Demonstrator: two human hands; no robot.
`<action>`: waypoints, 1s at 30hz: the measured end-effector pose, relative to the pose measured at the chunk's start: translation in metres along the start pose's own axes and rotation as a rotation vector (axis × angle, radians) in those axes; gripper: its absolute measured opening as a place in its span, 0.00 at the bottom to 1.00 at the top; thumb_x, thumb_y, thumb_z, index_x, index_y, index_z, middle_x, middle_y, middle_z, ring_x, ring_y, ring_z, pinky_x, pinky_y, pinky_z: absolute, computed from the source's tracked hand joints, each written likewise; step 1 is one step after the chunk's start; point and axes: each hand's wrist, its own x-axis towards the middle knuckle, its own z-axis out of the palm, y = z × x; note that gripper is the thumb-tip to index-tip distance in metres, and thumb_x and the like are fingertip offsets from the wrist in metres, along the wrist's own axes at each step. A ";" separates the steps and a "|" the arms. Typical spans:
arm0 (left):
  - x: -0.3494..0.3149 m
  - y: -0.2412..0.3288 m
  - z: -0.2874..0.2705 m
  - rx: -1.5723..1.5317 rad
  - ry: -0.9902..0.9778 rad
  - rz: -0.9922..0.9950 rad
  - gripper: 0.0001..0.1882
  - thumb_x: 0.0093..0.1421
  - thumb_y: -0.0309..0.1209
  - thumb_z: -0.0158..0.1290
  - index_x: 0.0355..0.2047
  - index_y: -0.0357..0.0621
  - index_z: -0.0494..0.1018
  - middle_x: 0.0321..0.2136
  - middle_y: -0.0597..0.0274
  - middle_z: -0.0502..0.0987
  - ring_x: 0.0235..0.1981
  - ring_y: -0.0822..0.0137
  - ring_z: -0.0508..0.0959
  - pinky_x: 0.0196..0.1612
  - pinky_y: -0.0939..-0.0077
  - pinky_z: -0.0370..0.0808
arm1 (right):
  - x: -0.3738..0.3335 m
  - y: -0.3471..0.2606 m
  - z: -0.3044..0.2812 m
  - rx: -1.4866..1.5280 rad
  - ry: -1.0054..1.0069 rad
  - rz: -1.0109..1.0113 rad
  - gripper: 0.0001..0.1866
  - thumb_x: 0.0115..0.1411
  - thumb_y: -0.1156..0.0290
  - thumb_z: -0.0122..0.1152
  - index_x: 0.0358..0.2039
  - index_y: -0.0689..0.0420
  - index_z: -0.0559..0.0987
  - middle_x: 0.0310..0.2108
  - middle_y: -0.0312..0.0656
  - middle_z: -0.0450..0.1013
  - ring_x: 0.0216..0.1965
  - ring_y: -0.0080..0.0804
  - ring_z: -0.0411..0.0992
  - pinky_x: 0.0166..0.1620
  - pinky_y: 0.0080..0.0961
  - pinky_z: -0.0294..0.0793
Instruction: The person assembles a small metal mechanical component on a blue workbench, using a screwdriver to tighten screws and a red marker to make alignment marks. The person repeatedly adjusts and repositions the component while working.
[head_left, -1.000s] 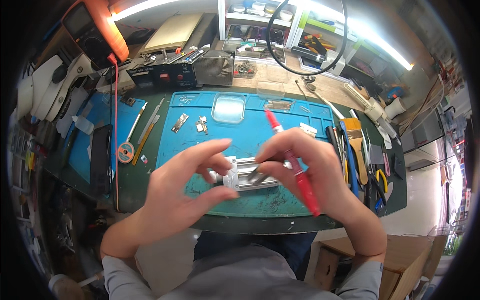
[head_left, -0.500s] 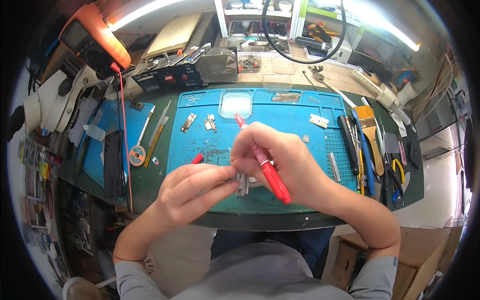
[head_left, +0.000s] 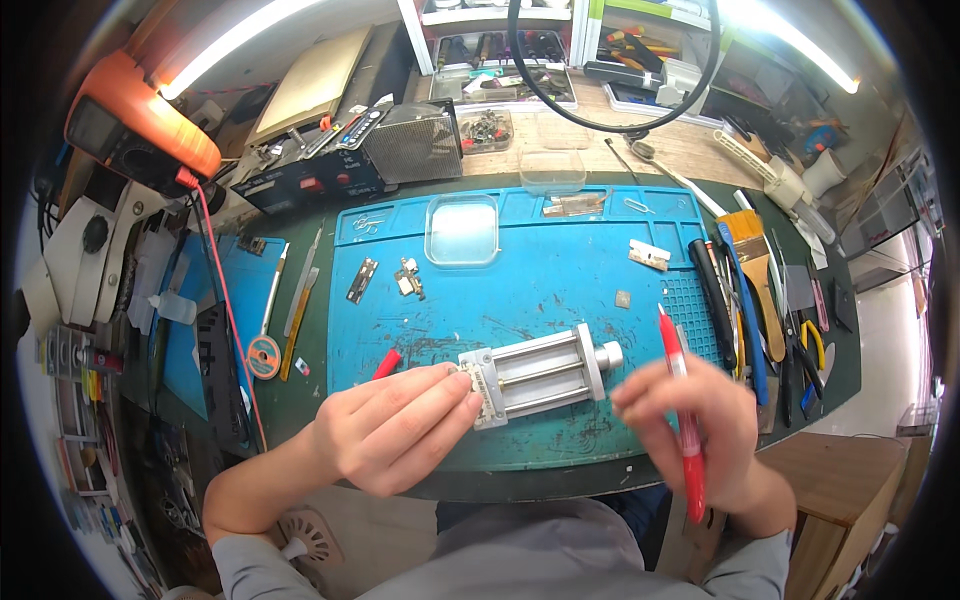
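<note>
Pinched fingers of my left hand (head_left: 400, 420) are at the left end of a silver screw clamp (head_left: 545, 375), which lies on the blue work mat (head_left: 590, 440). They hold a small flat part with pale markings (head_left: 485, 393) against the clamp's jaw; its kind is unclear and the fingertips partly cover it. To the right of the clamp's knob, apart from it, my right hand (head_left: 715, 410) holds a red marker pen (head_left: 685, 410), uncapped, its tip pointing up. The red pen cap (head_left: 387, 363) lies on the mat beyond my left hand.
A clear plastic box (head_left: 461, 232) and small metal parts (head_left: 408, 278) sit on the mat. Brushes (head_left: 755, 290), pliers (head_left: 812, 345) and other tools lie at the right. An orange multimeter (head_left: 140, 120) stands far left; a black cable loop (head_left: 610, 120) hangs over the back.
My right hand with the marker has moved right and nearer, away from the clamp and my left hand. The screw clamp now shows in full. The whole view has shifted slightly.
</note>
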 end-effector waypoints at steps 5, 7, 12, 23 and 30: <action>0.001 0.000 0.000 -0.026 -0.025 -0.024 0.13 0.53 0.20 0.64 0.40 0.33 0.87 0.43 0.52 0.86 0.41 0.61 0.88 0.44 0.74 0.89 | -0.039 -0.012 0.008 -0.016 0.108 0.063 0.22 0.48 0.88 0.74 0.43 0.55 0.80 0.40 0.47 0.85 0.28 0.33 0.81 0.30 0.27 0.78; 0.000 0.000 0.000 -0.034 -0.035 -0.030 0.13 0.54 0.20 0.63 0.40 0.34 0.87 0.43 0.52 0.86 0.40 0.61 0.88 0.44 0.74 0.89 | -0.052 -0.009 0.013 -0.040 0.153 0.089 0.22 0.48 0.87 0.76 0.42 0.54 0.80 0.38 0.46 0.85 0.28 0.33 0.82 0.30 0.27 0.79; -0.002 -0.001 -0.002 -0.070 -0.046 -0.015 0.12 0.55 0.21 0.63 0.40 0.34 0.87 0.43 0.51 0.87 0.38 0.62 0.88 0.44 0.75 0.90 | -0.060 -0.008 0.020 -0.058 0.204 0.137 0.21 0.47 0.86 0.76 0.41 0.54 0.80 0.36 0.44 0.85 0.28 0.34 0.82 0.31 0.26 0.80; -0.005 -0.003 -0.008 -0.150 -0.013 -0.023 0.13 0.53 0.20 0.65 0.40 0.32 0.87 0.42 0.51 0.86 0.37 0.61 0.88 0.41 0.75 0.89 | -0.055 -0.008 0.026 -0.160 0.192 0.203 0.17 0.52 0.85 0.75 0.40 0.54 0.81 0.33 0.43 0.85 0.27 0.35 0.82 0.33 0.27 0.81; -0.004 -0.001 -0.003 -0.099 -0.016 -0.040 0.13 0.54 0.20 0.66 0.41 0.32 0.87 0.43 0.51 0.86 0.37 0.63 0.88 0.42 0.76 0.89 | -0.049 -0.010 0.021 -0.183 0.107 0.184 0.09 0.67 0.80 0.69 0.43 0.56 0.77 0.32 0.48 0.83 0.28 0.32 0.84 0.33 0.26 0.85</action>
